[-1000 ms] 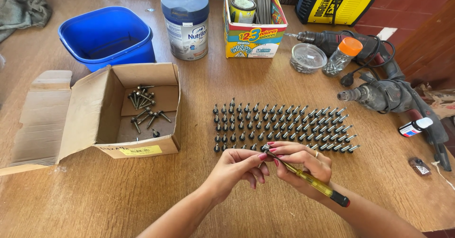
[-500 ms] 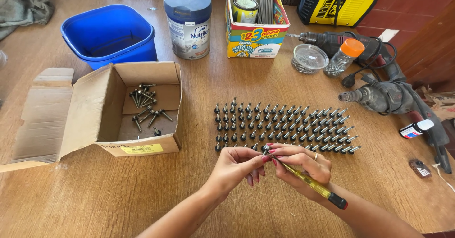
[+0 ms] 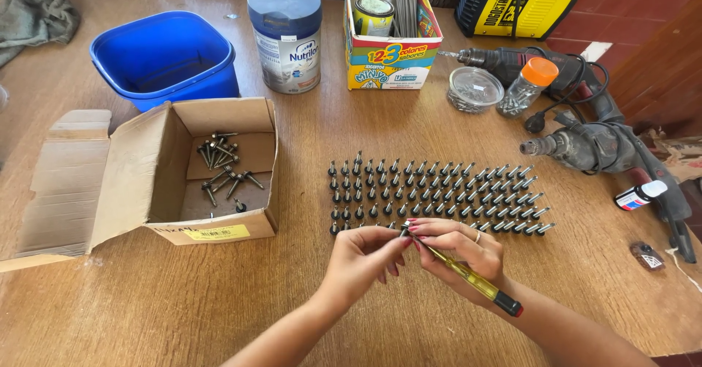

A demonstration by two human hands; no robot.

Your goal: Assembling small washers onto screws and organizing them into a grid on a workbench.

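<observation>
Hands meet low in the frame, right of centre: the left hand pinches a small screw at its fingertips, while the right hand grips a yellow-handled screwdriver, tip at the screw. Just beyond stand rows of upright screws on the wooden table. Left, an open cardboard box holds loose screws. Farther up sit a blue tub and a tin; two power drills lie at right.

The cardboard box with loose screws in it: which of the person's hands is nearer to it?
Left. The left hand is just right of the cardboard box, apart from it. The right hand, holding the yellow screwdriver, is farther right, beyond the left hand.
</observation>
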